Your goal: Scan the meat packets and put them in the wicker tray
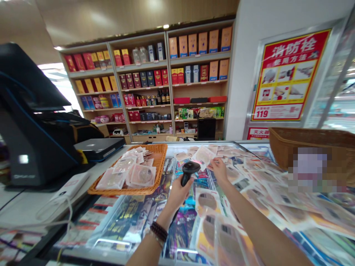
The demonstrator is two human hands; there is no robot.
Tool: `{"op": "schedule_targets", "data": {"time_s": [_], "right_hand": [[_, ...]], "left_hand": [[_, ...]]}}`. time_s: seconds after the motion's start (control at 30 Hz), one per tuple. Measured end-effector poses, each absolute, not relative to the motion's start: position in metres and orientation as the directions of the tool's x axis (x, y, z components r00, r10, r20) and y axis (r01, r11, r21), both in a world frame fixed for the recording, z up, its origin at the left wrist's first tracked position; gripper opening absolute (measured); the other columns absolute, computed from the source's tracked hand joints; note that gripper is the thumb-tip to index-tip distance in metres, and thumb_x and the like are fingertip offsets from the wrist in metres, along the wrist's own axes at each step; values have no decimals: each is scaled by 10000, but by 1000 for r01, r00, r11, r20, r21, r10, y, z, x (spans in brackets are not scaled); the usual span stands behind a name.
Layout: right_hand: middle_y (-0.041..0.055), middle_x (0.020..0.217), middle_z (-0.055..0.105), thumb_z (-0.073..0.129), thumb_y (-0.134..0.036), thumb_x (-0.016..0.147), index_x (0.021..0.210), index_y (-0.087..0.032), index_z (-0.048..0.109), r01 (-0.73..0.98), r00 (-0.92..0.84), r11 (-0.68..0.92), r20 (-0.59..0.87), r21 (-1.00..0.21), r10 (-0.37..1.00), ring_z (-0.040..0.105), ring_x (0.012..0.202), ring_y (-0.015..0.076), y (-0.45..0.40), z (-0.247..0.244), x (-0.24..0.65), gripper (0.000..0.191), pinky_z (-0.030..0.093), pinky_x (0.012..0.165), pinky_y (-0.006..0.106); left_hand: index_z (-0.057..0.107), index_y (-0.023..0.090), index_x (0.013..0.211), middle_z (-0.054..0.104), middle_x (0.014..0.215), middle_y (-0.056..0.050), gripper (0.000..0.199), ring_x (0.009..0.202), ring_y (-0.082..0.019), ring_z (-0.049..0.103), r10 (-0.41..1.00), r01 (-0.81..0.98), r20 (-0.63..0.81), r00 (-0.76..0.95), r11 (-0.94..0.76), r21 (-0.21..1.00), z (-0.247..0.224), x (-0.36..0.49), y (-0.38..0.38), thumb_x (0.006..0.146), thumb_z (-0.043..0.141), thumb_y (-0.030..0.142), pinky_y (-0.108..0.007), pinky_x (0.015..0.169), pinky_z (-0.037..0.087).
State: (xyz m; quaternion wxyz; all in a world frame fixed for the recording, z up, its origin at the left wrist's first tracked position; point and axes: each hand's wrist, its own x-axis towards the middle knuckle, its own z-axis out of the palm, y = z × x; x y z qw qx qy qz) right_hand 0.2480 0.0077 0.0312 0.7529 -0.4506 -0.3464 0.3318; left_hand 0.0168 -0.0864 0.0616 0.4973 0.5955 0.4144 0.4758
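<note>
My left hand point(179, 190) is wrapped round the handle of a black barcode scanner point(190, 168), whose head points forward and to the right. Just past it, my right hand point(219, 169) pinches the edge of a clear flat packet point(204, 156) with something round and pale inside. A reddish glow falls on that packet near the scanner head. Left of my hands, an orange wicker basket point(158, 157) holds several similar packets point(142, 174). Many more packets point(266, 173) lie spread over the glass counter to the right, and some point(208, 201) lie in front of me.
A dark point-of-sale terminal point(36, 147) and a flat black scale point(101, 147) stand at the left. A brown basket point(280, 147) sits at the back right. Through the glass top, packaged goods point(133, 218) show. Shelves of boxes point(146, 79) line the wall.
</note>
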Motion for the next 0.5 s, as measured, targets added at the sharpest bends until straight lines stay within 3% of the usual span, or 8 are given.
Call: {"op": "schedule_targets", "data": {"time_s": [0.3, 0.5], "right_hand": [[-62, 632, 680, 929, -509, 690, 859, -295, 520, -172, 533, 319, 185, -932, 826, 778, 644, 218, -2, 41, 244, 491, 699, 682, 353], [-55, 609, 693, 875, -359, 716, 849, -287, 545, -224, 538, 230, 76, -947, 839, 736, 549, 183, 5, 33, 243, 363, 664, 573, 290]], "left_hand": [[605, 230, 870, 466, 505, 96, 575, 359, -91, 425, 954, -19, 189, 233, -190, 982, 61, 16, -86, 764, 837, 746, -221, 396, 282], [598, 227, 858, 488, 525, 81, 574, 388, -94, 427, 960, -54, 240, 146, -234, 971, 68, 9, -86, 768, 828, 746, -232, 419, 314]]}}
